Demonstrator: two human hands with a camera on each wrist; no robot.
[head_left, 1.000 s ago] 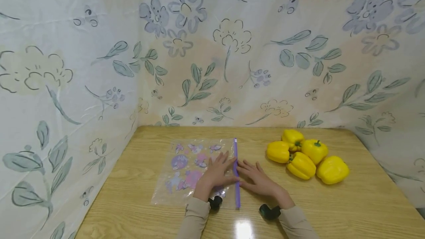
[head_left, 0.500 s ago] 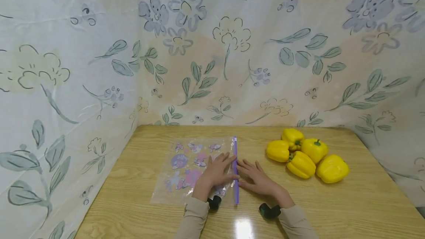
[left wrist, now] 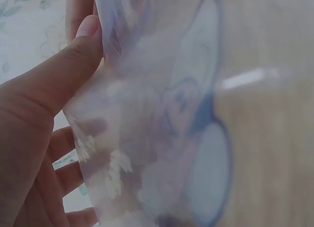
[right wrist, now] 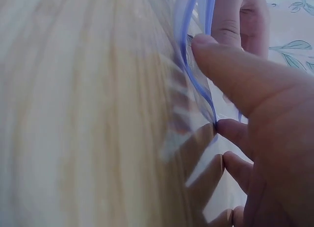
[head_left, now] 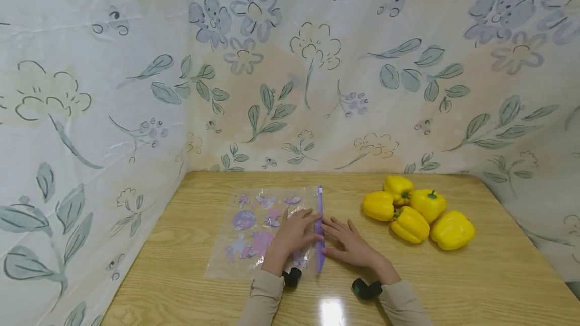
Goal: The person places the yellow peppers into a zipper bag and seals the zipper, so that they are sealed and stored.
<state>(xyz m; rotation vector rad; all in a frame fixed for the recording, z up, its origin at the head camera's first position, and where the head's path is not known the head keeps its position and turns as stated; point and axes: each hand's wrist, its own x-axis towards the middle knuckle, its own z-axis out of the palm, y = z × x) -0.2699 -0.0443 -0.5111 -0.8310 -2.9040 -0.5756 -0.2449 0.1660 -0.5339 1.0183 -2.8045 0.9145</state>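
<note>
A clear plastic zip bag [head_left: 222, 260] with purple and pink cartoon prints lies flat on the table, its purple zip strip [head_left: 320, 200] facing right. My left hand [head_left: 290, 238] rests on the bag's right part, fingers spread, with thumb and index fingertips at the strip. In the left wrist view the left thumb [left wrist: 73, 60] touches the bag's edge. My right hand [head_left: 351, 245] lies on the strip's other side, fingers extended. In the right wrist view the right thumb [right wrist: 221, 55] touches the strip, whose two purple lips stand slightly apart there.
Several yellow bell peppers [head_left: 410, 224] sit in a cluster on the right of the wooden table [head_left: 163, 265]. Floral cloth [head_left: 317, 130] hangs behind and along the sides. A black wrist camera [head_left: 292, 276] sits at the left wrist, another black camera [head_left: 366, 289] at the right.
The strip's near end has shifted up and slightly left, and the strip now bends near my left thumb. Both hands keep almost the same position. The peppers have not moved.
</note>
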